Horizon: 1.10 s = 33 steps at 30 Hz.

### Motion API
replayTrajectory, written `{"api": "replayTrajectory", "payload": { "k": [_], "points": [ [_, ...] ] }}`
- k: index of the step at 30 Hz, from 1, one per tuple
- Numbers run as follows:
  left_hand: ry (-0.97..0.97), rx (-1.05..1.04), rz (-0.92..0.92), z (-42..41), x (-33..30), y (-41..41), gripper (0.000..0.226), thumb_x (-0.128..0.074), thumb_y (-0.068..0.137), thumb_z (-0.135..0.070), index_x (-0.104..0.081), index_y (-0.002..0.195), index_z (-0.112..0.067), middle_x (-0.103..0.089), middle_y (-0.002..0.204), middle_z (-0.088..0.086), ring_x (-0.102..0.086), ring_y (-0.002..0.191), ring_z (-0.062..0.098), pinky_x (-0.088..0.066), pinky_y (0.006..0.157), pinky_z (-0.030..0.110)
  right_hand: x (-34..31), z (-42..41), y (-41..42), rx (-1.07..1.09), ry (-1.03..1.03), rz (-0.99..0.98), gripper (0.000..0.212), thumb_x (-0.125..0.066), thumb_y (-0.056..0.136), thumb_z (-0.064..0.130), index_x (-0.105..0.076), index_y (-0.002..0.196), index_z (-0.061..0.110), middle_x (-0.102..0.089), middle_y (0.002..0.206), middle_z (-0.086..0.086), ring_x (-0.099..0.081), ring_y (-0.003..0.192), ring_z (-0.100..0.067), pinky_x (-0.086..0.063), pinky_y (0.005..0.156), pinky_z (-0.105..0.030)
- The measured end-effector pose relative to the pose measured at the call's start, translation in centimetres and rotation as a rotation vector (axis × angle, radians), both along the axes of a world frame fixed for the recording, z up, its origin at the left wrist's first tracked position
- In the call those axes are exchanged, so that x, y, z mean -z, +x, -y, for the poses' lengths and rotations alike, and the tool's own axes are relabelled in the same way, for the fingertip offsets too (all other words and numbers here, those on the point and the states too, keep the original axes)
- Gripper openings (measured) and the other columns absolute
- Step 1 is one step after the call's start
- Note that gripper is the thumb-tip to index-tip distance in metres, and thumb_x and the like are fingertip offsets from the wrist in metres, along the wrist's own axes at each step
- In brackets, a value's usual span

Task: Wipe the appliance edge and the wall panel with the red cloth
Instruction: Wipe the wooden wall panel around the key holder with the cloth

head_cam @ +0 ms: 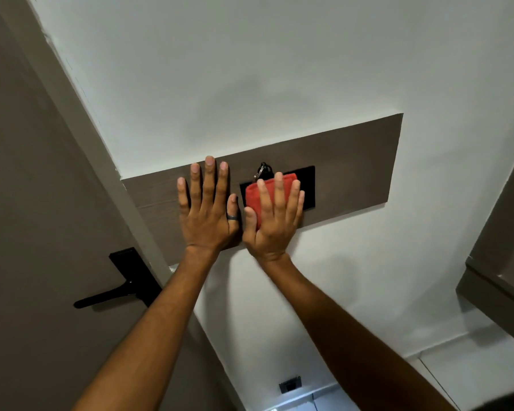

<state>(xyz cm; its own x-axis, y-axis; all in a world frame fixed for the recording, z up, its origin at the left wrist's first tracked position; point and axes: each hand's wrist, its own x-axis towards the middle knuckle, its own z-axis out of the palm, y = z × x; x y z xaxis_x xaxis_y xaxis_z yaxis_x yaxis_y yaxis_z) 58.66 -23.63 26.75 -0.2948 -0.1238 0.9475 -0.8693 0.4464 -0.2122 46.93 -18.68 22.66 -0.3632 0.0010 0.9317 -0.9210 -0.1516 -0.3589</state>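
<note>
A brown wood-grain wall panel (353, 161) runs across the white wall. In its middle sits a black plate (307, 185) with a key ring (261, 170) hanging at its top. My right hand (275, 215) lies flat on a folded red cloth (252, 194) and presses it against the black plate. My left hand (208, 206) rests flat on the panel just left of the plate, fingers spread, holding nothing; it wears a dark ring on the thumb. No appliance edge is identifiable in this view.
A brown door (27, 203) with a black lever handle (113, 295) stands at the left, its pale frame (122, 185) meeting the panel. A brown cabinet or ledge (499, 292) juts in at the right. A small black socket (290, 384) sits low on the wall.
</note>
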Motion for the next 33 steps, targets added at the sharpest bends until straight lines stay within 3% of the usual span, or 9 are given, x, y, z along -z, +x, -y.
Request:
{"api": "replayTrajectory", "payload": {
  "k": [3, 7, 10, 13, 17, 21, 24, 29, 33],
  "points": [
    [-0.012, -0.002, 0.006, 0.0, 0.1, 0.1, 0.061, -0.033, 0.108, -0.037, -0.019, 0.163, -0.015, -0.009, 0.170, 0.005, 0.004, 0.159, 0.024, 0.001, 0.130, 0.047, 0.5, 0.1, -1.6, 0.008, 0.009, -0.167, 0.051, -0.037, 0.110, 0.046, -0.052, 0.150, 0.017, -0.051, 0.157, -0.017, -0.032, 0.157, -0.038, -0.029, 0.130, -0.054],
    [-0.003, 0.012, -0.011, 0.0, 0.0, 0.0, 0.060, -0.032, 0.108, -0.036, -0.021, 0.163, -0.015, -0.016, 0.168, 0.008, 0.004, 0.159, 0.023, -0.001, 0.130, 0.048, -0.2, 0.0, 0.0, -0.052, 0.001, 0.126, 0.053, -0.035, 0.110, 0.044, -0.049, 0.152, 0.016, -0.046, 0.161, -0.017, -0.025, 0.160, -0.038, -0.023, 0.132, -0.057],
    [-0.007, 0.023, -0.018, -0.1, 0.0, -0.1, 0.060, -0.034, 0.107, -0.036, -0.023, 0.163, -0.015, -0.018, 0.167, 0.009, 0.004, 0.159, 0.023, -0.003, 0.129, 0.048, 0.8, 0.0, -1.7, -0.010, 0.041, -0.229, 0.050, -0.039, 0.109, 0.045, -0.051, 0.151, 0.018, -0.051, 0.157, -0.017, -0.032, 0.156, -0.040, -0.025, 0.131, -0.054],
    [-0.008, 0.008, -0.013, 0.1, 0.0, 0.1, 0.060, -0.035, 0.108, -0.036, -0.021, 0.163, -0.016, -0.017, 0.168, 0.008, 0.005, 0.159, 0.023, 0.000, 0.130, 0.047, 0.2, -0.2, -1.2, -0.044, 0.037, 0.023, 0.053, -0.035, 0.110, 0.045, -0.048, 0.153, 0.018, -0.044, 0.163, -0.016, -0.022, 0.162, -0.035, -0.020, 0.133, -0.054],
    [-0.033, 0.031, -0.021, 0.1, 0.0, 0.0, 0.059, -0.036, 0.108, -0.036, -0.024, 0.162, -0.016, -0.017, 0.168, 0.007, 0.000, 0.159, 0.023, -0.001, 0.130, 0.047, 1.3, -0.1, -2.7, 0.030, 0.067, -0.385, 0.050, -0.041, 0.109, 0.045, -0.051, 0.151, 0.021, -0.044, 0.160, -0.012, -0.027, 0.158, -0.037, -0.025, 0.131, -0.055],
    [-0.041, 0.025, -0.025, 0.2, -0.1, 0.1, 0.060, -0.035, 0.108, -0.036, -0.023, 0.163, -0.016, -0.017, 0.168, 0.006, 0.001, 0.159, 0.024, -0.001, 0.130, 0.047, 1.0, -0.2, -2.4, -0.062, 0.063, -0.007, 0.054, -0.036, 0.109, 0.046, -0.045, 0.155, 0.021, -0.039, 0.165, -0.013, -0.022, 0.162, -0.035, -0.020, 0.133, -0.054],
    [-0.042, 0.028, -0.018, 0.3, 0.1, 0.1, 0.060, -0.035, 0.108, -0.037, -0.023, 0.163, -0.016, -0.017, 0.169, 0.006, 0.000, 0.159, 0.024, -0.002, 0.130, 0.047, 1.7, -0.9, -4.4, -0.044, 0.091, -0.400, 0.052, -0.038, 0.109, 0.048, -0.049, 0.152, 0.021, -0.044, 0.160, -0.013, -0.030, 0.156, -0.040, -0.023, 0.132, -0.056],
    [-0.045, 0.039, -0.032, 0.1, 0.0, 0.0, 0.060, -0.036, 0.107, -0.035, -0.024, 0.162, -0.015, -0.020, 0.167, 0.008, 0.003, 0.159, 0.024, -0.003, 0.129, 0.048, -1.5, -1.1, -5.5, -0.120, 0.042, 0.387, 0.059, -0.025, 0.111, 0.053, -0.050, 0.154, 0.020, -0.037, 0.169, -0.010, -0.019, 0.163, -0.035, -0.024, 0.129, -0.064],
    [-0.030, 0.022, -0.015, 0.1, 0.1, 0.0, 0.060, -0.033, 0.108, -0.035, -0.023, 0.163, -0.015, -0.018, 0.168, 0.007, 0.005, 0.159, 0.024, -0.003, 0.128, 0.049, -2.6, -0.9, -8.8, -0.069, 0.086, -0.354, 0.047, -0.036, 0.110, 0.043, -0.061, 0.146, 0.024, -0.050, 0.160, -0.012, -0.031, 0.157, -0.041, -0.019, 0.132, -0.059]
  ]
}}
